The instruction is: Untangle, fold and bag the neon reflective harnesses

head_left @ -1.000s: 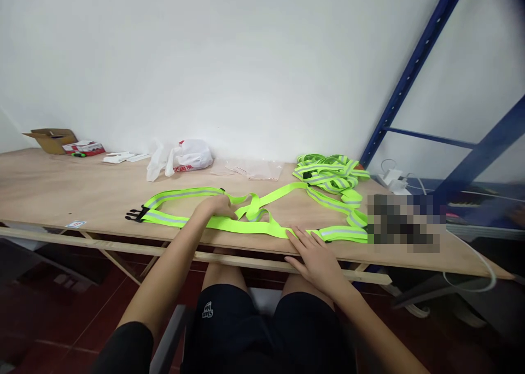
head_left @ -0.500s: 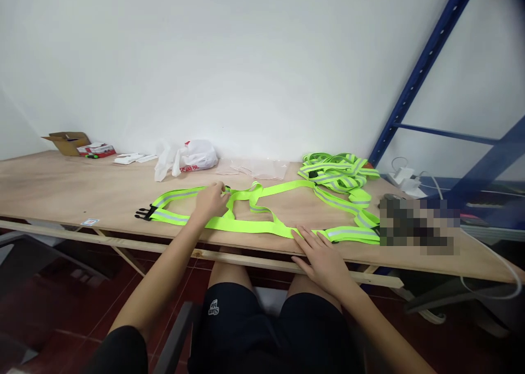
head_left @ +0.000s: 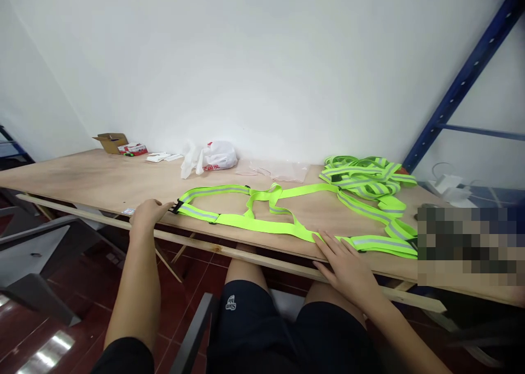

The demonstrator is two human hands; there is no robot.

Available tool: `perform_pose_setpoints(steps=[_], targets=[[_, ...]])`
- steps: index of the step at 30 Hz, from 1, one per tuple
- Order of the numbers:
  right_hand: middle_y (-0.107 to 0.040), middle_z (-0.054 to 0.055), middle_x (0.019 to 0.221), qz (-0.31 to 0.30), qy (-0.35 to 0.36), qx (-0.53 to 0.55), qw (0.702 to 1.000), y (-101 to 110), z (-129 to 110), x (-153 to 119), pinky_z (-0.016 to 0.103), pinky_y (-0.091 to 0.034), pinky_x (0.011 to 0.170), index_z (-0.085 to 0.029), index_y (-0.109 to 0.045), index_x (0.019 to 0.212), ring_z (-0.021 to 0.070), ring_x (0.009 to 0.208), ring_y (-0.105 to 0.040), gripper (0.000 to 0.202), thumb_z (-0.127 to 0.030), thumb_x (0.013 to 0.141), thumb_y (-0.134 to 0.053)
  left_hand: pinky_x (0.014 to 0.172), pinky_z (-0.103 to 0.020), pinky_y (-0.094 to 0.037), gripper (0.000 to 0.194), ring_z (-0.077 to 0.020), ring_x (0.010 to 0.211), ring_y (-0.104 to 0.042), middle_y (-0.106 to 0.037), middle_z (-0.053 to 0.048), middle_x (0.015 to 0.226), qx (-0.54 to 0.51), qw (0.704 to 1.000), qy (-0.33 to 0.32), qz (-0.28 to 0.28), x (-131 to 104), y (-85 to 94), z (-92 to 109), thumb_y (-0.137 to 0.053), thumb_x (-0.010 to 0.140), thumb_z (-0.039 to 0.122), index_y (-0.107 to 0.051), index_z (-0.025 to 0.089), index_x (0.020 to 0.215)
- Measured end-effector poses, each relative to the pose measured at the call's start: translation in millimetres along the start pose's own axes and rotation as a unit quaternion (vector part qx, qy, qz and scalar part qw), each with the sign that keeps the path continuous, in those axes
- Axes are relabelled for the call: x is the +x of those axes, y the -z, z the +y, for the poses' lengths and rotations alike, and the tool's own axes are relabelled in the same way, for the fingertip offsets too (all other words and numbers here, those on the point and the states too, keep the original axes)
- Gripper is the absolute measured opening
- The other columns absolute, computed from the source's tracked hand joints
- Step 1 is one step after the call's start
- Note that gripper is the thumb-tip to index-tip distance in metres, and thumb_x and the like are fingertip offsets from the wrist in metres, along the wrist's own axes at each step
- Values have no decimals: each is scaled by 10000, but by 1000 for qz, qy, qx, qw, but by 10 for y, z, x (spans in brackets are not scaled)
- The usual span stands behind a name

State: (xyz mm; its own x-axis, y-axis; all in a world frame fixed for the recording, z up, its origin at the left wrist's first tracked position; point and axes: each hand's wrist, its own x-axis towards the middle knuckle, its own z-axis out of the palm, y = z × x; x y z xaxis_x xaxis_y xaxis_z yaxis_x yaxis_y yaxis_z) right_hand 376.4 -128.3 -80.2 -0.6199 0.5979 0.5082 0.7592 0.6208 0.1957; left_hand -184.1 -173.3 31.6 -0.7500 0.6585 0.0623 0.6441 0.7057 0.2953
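Touching buckle (head_left: 178, 205) and strap (head_left: 262, 223), right hand (head_left: 344, 262) flat

Dark shorts (head_left: 254, 325): white print (head_left: 231, 302), appears to read "Slam" and "ble". White bag (head_left: 223, 152), table's (head_left: 74, 171) back edge: red characters (head_left: 211, 167), illegible. Label (head_left: 128, 211), front edge: too small to read.

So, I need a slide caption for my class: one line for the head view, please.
Left hand at a black buckle, right hand on a yellow-green strap harness across a wooden table.
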Motion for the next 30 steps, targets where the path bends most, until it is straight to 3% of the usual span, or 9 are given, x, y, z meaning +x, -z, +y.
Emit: perform_pose_setpoints(steps=[3,7,10,14,18,21,25,30], targets=[[-541,139,1475,2,2,-14,1000,20,-7,7,474,-425,1059,-177,-499,1441,295,1304,-555,514,-403,984,-438,741,-410,-486,557,-408,1020,-663,-743,-182,1009,-9,999,-1,-44,74,-113,-15,-531,750,672,-742,183,911],[-531,139,1485,-1,6,-12,1000,31,-7,8,462,-418,1068,-179,-493,1450,288,1311,-549,522,-404,981,-447,699,-375,-465,500,-384,994,-669,-749,-162,989,-24,1000,-5,-5,106,-192,5,-538,763,615,-738,192,938],[-535,137,1481,-2,-2,-5,1000,23,-11,6,471,-415,1072,-184,-492,1454,292,1306,-553,520,-384,976,-454,663,-355,-448,462,-364,951,-674,-748,-168,970,-32,999,-11,22,179,-168,-9,-543,776,580,-721,177,913],[-548,129,1471,-3,-18,0,1000,14,-33,14,473,-406,1081,-194,-504,1445,288,1308,-551,501,-328,964,-458,629,-336,-440,413,-339,883,-679,-743,-173,901,-43,999,-26,6,279,-89,12,-556,788,543,-696,157,837],[-550,144,1465,-12,-23,3,1000,37,-59,29,473,-404,1083,-165,-513,1430,292,1321,-539,497,-296,953,-470,644,-360,-443,358,-355,908,-670,-730,-189,960,-33,997,-35,59,213,19,223,-566,820,493,-680,169,922],[-536,160,1474,-17,-21,0,1000,68,-70,36,476,-403,1082,-136,-505,1433,298,1331,-530,509,-278,945,-481,651,-375,-434,280,-364,921,-664,-718,-191,996,-8,988,-80,131,4,113,563,-551,867,429,-652,192,976],[-520,159,1488,-28,-22,-1,999,105,-80,40,481,-400,1088,-131,-500,1438,299,1347,-514,509,-282,953,-475,641,-324,-409,163,-291,882,-665,-718,-120,1011,25,954,-249,163,-488,132,1140,-525,910,331,-611,209,976],[-508,148,1502,-40,-37,12,998,120,-101,43,492,-386,1101,-159,-495,1450,305,1359,-500,522,-270,941,-487,669,-307,-412,145,-230,833,-650,-702,-71,919,52,866,-464,178,-1315,-211,1672,-516,959,308,-608,199,933]])
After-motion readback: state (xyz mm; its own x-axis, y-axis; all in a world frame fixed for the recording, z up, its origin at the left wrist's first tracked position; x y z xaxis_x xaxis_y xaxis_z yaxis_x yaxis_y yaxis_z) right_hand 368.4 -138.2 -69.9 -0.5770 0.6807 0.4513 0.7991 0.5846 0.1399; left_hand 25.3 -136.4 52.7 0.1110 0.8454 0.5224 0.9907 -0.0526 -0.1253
